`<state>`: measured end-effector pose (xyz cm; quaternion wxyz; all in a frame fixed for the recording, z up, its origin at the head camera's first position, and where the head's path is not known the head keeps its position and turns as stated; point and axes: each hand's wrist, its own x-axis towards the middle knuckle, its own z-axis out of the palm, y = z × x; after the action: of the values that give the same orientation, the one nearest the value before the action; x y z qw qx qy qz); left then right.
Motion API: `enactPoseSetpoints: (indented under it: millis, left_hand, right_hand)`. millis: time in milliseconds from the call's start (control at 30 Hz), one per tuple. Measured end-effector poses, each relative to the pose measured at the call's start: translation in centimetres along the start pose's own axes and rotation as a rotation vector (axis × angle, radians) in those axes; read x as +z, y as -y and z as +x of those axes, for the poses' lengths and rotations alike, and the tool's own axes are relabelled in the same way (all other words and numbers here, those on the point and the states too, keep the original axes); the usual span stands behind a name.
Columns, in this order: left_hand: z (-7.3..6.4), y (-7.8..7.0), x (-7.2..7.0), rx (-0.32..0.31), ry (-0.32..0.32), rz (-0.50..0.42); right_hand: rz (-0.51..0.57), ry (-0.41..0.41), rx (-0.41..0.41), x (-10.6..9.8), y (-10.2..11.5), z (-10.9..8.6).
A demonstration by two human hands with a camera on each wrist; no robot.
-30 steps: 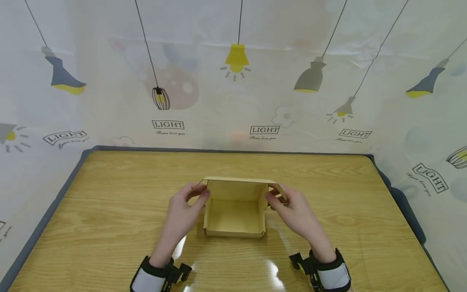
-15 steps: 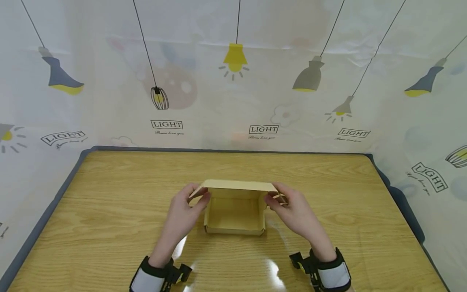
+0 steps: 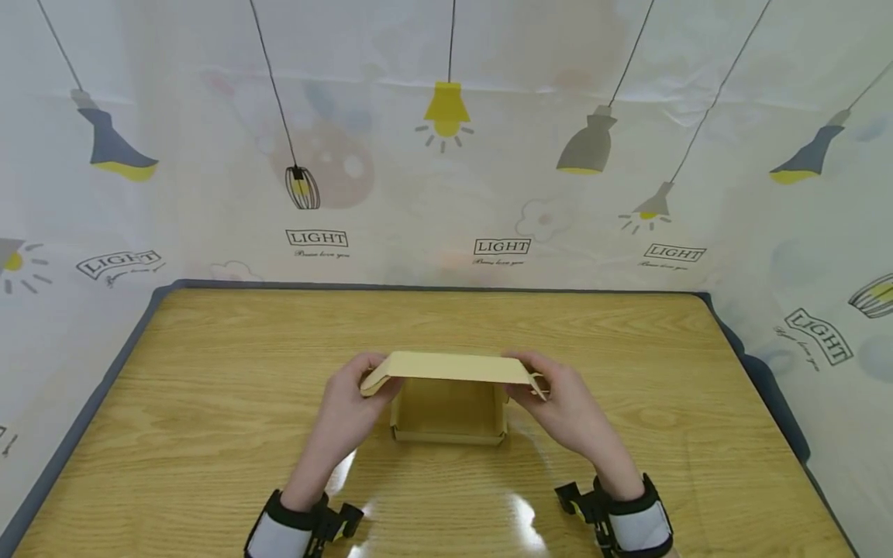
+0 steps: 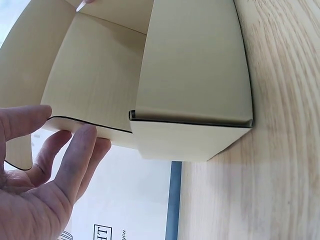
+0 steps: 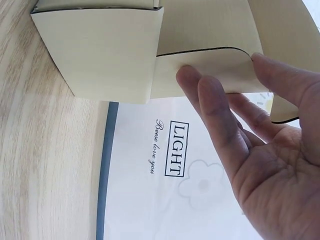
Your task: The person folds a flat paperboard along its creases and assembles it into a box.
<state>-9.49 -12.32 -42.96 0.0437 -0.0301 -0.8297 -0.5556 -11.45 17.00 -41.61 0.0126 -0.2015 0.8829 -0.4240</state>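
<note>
A small cardboard box (image 3: 449, 411) sits in the middle of the table with its front facing me. Its hinged lid (image 3: 456, 366) tilts forward over the inside and hides the upper part of it. At the left side, my left hand (image 3: 345, 407) pinches the side flap (image 4: 117, 136), thumb at its upper edge and fingers along its outer face. My right hand (image 3: 568, 403) does likewise at the opposite side flap (image 5: 210, 65), its thumb by the rounded corner. The lid's end tabs (image 4: 20, 152) hang outside the thumbs. Inside the box I see only bare card.
The wooden table (image 3: 244, 372) has a dark grey edge (image 3: 418, 287). A pale sheet (image 3: 391, 46) printed with hanging lamps rises behind and at both sides. Each wrist wears a strap (image 3: 286, 527) with a small black mount.
The lid has swung forward and down from nearly upright, so less of the inside shows. Both hands have stayed at the sides of the box with it.
</note>
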Motion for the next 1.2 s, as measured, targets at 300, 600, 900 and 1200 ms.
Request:
enactPoseSetpoints:
  millis: [300, 600, 900, 1200]
  left_hand:
    - [0.0, 0.1, 0.0, -0.046, 0.029, -0.022]
    - [-0.1, 0.2, -1.8, -0.005, 0.206, 0.008]
    - [-0.4, -0.2, -3.0, 0.296, 0.289, 0.027]
    - [-0.3, -0.3, -2.1, 0.288, 0.330, 0.010]
  right_hand:
    - [-0.063, 0.009, 0.012, 0.0, 0.0, 0.0]
    - [0.009, 0.104, 0.020, -0.6, -0.2, -0.4]
    - [0.118, 0.140, -0.056, -1.6, 0.3, -0.9]
    - [0.116, 0.154, -0.090, -1.2, 0.4, -0.8]
